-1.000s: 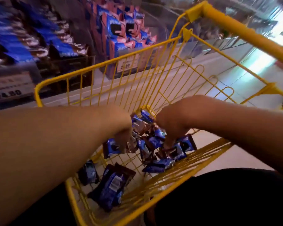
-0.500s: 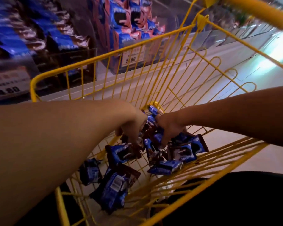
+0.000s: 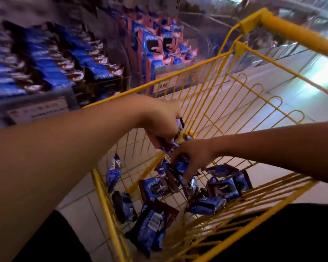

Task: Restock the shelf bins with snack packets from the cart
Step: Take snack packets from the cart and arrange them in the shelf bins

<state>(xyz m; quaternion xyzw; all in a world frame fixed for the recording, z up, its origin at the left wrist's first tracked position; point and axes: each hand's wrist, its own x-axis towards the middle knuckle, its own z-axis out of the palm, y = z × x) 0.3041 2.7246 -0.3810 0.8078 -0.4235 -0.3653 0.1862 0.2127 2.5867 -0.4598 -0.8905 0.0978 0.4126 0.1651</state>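
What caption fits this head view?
Left hand grips snack packets while right hand gathers more in the yellow cart.

My view is dim and murky overall, with the strongest light a washed-out glare off the floor point(image 3: 318, 76) at the upper right. Motion blur smears the shelf bins point(image 3: 51, 61) on the left. The wide lens bows the yellow cart point(image 3: 295, 33) rails toward the frame edges.
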